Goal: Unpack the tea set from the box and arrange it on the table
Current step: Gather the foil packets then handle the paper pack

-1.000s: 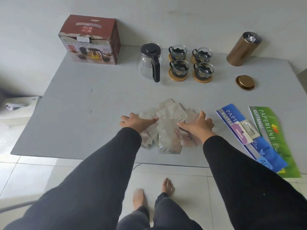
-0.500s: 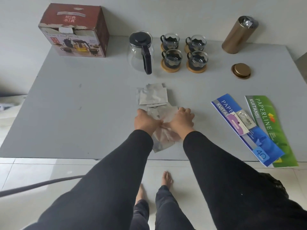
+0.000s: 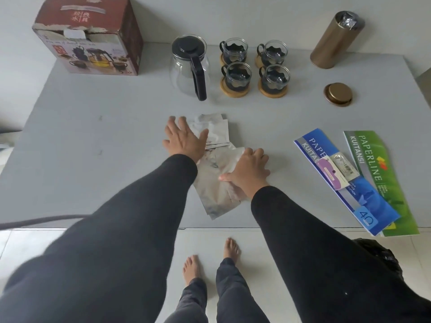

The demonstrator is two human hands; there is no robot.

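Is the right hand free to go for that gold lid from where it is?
Probably yes. The right hand rests flat on the foil packets, holding nothing, and only bare table lies between it and the gold lid.

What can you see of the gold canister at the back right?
The gold canister is a tall cylinder, metallic-looking with a brushed gold finish. It stands near the far right edge of the table, appearing to lean in this wide-angle view. It is open: crinkled silver foil shows at its mouth. Its gold lid lies flat on the table in front of it, apart. Neither hand touches it.
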